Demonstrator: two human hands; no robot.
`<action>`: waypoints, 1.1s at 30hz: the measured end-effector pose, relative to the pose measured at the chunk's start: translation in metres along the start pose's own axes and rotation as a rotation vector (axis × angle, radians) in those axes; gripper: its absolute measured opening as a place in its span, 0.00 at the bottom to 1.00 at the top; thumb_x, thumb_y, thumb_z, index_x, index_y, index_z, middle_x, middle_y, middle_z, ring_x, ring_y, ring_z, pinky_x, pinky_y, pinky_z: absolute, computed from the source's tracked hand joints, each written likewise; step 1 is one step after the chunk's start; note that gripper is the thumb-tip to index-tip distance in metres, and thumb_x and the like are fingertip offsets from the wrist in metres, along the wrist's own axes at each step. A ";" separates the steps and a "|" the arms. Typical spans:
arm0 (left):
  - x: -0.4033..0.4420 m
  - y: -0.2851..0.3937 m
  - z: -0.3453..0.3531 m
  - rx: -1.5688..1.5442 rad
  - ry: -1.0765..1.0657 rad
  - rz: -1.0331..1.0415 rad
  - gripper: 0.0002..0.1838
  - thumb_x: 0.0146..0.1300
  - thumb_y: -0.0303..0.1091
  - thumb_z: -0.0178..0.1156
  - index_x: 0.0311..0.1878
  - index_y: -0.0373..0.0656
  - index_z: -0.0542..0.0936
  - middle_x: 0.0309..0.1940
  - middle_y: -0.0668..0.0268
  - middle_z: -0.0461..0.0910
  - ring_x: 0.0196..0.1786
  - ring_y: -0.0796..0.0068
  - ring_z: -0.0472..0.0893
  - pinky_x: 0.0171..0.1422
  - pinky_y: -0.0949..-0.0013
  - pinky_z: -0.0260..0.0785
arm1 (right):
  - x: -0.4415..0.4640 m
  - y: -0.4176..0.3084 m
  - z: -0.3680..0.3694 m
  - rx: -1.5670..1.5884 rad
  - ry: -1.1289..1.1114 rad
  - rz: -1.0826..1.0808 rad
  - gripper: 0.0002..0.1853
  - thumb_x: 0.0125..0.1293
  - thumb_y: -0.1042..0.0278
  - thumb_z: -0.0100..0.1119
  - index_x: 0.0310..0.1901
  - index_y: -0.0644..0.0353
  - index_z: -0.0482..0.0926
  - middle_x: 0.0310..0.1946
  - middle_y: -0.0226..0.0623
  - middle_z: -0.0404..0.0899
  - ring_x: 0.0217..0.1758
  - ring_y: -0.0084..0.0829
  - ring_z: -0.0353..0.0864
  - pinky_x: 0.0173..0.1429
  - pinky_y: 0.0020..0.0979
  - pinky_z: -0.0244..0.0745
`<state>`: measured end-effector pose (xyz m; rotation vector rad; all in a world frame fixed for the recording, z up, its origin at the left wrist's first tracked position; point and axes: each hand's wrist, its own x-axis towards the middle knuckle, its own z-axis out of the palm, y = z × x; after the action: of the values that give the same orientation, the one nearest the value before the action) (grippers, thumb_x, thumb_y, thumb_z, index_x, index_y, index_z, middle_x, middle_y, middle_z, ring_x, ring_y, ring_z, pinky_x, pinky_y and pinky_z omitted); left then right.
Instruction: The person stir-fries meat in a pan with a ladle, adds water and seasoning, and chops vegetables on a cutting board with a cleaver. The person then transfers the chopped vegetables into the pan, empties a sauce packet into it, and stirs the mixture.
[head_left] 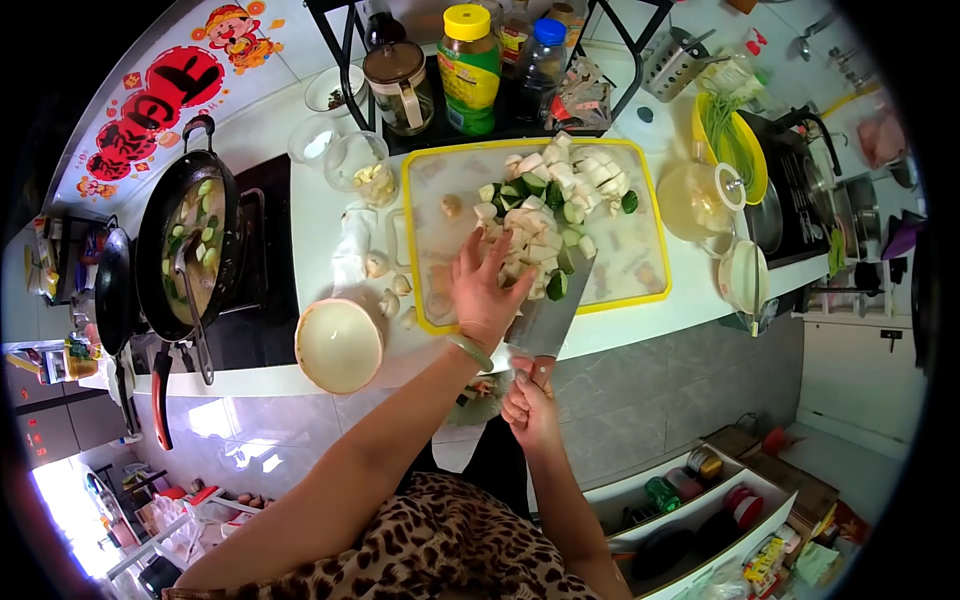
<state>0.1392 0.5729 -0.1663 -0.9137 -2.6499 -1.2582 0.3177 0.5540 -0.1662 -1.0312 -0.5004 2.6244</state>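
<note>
My right hand (528, 405) is wrapped round the wooden handle of a cleaver (552, 318). Its broad blade lies low across the front edge of the yellow-rimmed cutting board (618, 299), under some of the chopped food. My left hand (488, 292) has its fingers spread and rests against a heap of white cubes (535, 240), near the blade. Green-skinned chunks, looking like cucumber or zucchini (558, 286), are mixed into the heap. More white pieces (598, 175) lie at the board's far side. A small brownish piece (451, 206) sits apart on the left.
At left, a black wok (228, 215) on the cooktop holds green and pale pieces in liquid, with a ladle (195, 310). An empty-looking bowl (340, 345) and garlic bulbs (377, 264) stand beside the board. A glass teapot (692, 200) and yellow basket (757, 165) are at right.
</note>
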 end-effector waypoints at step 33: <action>0.015 -0.005 -0.028 -0.090 0.069 0.195 0.18 0.45 0.36 0.69 0.43 0.50 0.81 0.50 0.63 0.75 0.55 0.51 0.71 0.54 0.56 0.69 | 0.017 0.036 0.028 0.030 -0.176 -0.017 0.11 0.67 0.71 0.48 0.49 0.50 0.72 0.14 0.21 0.54 0.11 0.16 0.50 0.15 0.20 0.47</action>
<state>0.1194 0.5577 -0.1464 -1.0900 -2.4018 -1.3447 0.2813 0.5221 -0.1722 -0.7878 -0.5034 2.7123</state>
